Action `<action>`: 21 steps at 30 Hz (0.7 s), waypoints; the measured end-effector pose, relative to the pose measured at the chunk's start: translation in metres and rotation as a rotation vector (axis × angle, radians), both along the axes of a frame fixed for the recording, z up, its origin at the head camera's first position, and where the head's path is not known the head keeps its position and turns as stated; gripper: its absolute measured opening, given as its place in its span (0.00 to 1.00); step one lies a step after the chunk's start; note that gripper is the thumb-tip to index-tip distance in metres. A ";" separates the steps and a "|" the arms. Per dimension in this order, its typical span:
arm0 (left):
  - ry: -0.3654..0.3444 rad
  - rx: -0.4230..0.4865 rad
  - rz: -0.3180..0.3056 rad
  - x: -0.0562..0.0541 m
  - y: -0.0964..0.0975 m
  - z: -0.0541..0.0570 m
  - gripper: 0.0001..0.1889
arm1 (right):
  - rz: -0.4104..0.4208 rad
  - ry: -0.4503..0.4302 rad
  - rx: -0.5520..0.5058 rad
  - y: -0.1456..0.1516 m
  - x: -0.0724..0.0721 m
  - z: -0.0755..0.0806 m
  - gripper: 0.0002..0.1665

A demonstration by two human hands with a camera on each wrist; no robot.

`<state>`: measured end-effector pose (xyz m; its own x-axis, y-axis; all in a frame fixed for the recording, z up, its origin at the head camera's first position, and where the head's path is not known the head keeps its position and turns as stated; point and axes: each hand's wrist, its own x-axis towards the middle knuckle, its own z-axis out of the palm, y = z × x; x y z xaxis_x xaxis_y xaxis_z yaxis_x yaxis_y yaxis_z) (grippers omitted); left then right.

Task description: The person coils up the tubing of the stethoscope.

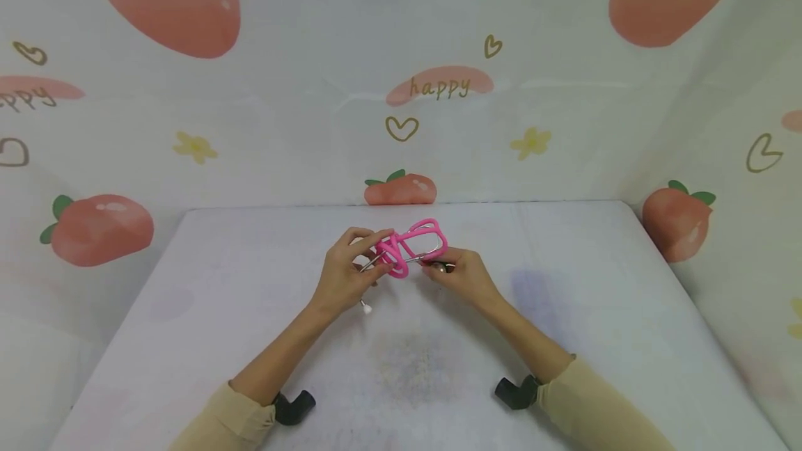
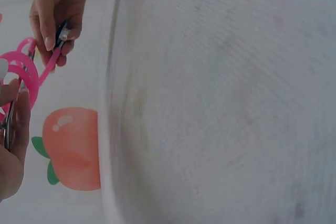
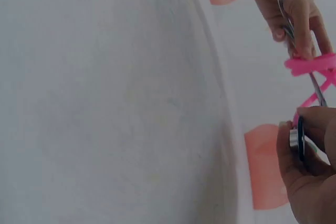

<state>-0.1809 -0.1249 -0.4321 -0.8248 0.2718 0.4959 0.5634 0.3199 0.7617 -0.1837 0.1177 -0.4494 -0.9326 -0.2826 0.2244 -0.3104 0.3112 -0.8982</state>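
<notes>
Above the table, both hands hold a stethoscope with bright pink tubing (image 1: pixel 432 230) bundled in loops. My left hand (image 1: pixel 343 271) pinches the looped tubing and the metal ear tubes between thumb and fingers. A white eartip (image 1: pixel 367 309) pokes out below that hand, and it also shows at the end of a metal tube in the right wrist view. My right hand (image 1: pixel 466 275) grips the round chest piece (image 3: pixel 297 141), silver with a dark rim, at the other end of the bundle. The fingers hide part of the chest piece.
Beneath the hands spreads a white table (image 1: pixel 401 367) with faint stains. Behind it hangs a white backdrop (image 1: pixel 313 124) printed with peaches, hearts and flowers. Black curved pieces (image 1: pixel 294 409) sit at both wrists, beside beige sleeves (image 1: pixel 219 423).
</notes>
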 end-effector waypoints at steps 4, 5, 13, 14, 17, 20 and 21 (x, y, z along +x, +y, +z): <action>0.016 -0.011 0.069 0.000 0.001 -0.002 0.31 | -0.001 0.085 0.003 -0.005 0.004 -0.002 0.16; 0.020 -0.018 0.086 -0.001 0.002 -0.002 0.31 | -0.005 0.107 0.014 -0.006 0.005 -0.002 0.17; 0.022 -0.025 0.146 -0.002 0.003 -0.004 0.32 | -0.032 0.233 0.116 -0.011 0.012 0.002 0.23; 0.021 -0.022 0.149 -0.002 0.003 -0.004 0.32 | -0.032 0.249 0.122 -0.012 0.012 0.002 0.23; 0.019 -0.021 0.154 -0.002 0.003 -0.003 0.32 | -0.038 0.315 0.147 -0.012 0.015 0.004 0.22; 0.026 -0.036 0.157 -0.002 0.003 -0.003 0.32 | -0.047 0.372 0.158 -0.012 0.018 0.007 0.21; 0.030 -0.042 0.158 -0.002 0.003 -0.003 0.32 | -0.048 0.383 0.156 -0.012 0.019 0.008 0.21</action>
